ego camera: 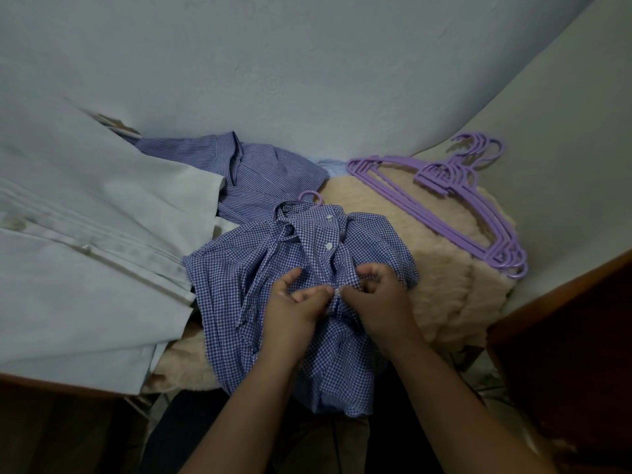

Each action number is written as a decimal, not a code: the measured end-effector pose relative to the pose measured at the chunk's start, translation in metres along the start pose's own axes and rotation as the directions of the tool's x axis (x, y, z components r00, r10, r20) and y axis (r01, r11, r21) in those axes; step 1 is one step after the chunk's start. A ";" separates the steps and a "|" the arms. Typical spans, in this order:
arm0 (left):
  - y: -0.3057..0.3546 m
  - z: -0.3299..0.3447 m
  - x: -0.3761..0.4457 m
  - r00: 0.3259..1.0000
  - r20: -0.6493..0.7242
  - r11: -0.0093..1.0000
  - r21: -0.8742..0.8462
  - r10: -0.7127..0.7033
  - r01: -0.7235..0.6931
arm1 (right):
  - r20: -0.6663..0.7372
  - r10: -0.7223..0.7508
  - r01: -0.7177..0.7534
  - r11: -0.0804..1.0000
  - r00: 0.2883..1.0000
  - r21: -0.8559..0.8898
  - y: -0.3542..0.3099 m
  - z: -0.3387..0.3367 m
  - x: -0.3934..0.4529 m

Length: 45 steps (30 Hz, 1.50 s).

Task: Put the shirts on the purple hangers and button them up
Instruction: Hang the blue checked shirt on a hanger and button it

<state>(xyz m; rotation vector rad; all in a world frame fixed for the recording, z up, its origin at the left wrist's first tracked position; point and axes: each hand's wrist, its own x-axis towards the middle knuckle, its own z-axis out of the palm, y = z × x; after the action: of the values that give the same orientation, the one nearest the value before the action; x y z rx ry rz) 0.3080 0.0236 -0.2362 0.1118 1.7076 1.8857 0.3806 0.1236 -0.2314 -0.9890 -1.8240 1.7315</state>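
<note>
Fluffy beige cushion [441, 268], pale wall [307, 63]

Bare forearms, no sleeves visible

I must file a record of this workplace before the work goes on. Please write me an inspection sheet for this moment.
Surface: cream fleecy blanket, shirts and hangers lie on it.
Job's things: checked shirt lies on a purple hanger, only its hook shows; two upper buttons look fastened. Striped shirt lies behind it, no hanger seen in it. White shirt lies at the left. Stack of spare purple hangers lies at the right.
Clutter: nothing seen.
Hands: left hand and right hand pinch the checked shirt's front at a button.
Cables: nothing seen.
Surroundings: pale wall behind; brown wooden furniture at the right.
</note>
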 end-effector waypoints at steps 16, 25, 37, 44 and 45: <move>-0.003 0.003 0.005 0.994 0.066 0.994 -0.070 0.086 -0.081 | -0.017 -0.102 0.103 0.993 0.995 0.054 0.010 -0.001 0.003; -0.005 0.002 0.005 0.985 0.075 0.988 0.008 0.154 -0.155 | 0.086 -0.219 0.229 0.964 0.972 -0.136 0.007 -0.001 0.002; -0.011 -0.003 0.009 0.992 0.119 0.999 -0.020 0.048 -0.046 | 0.076 -0.141 0.145 0.988 0.987 -0.058 0.016 -0.002 0.009; -0.025 -0.010 0.012 0.983 0.179 0.999 -0.036 -0.031 0.038 | 0.200 0.010 0.001 0.999 0.980 -0.054 0.025 -0.001 0.014; -0.026 -0.012 0.012 0.982 0.187 0.999 -0.010 -0.038 0.041 | 0.218 0.044 -0.031 0.998 0.975 -0.061 0.028 -0.001 0.013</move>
<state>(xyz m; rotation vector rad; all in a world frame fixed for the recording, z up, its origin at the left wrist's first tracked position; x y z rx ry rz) 0.3022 0.0190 -0.2669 0.2397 1.5591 1.7979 0.3785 0.1335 -0.2612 -0.8887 -2.0128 1.8852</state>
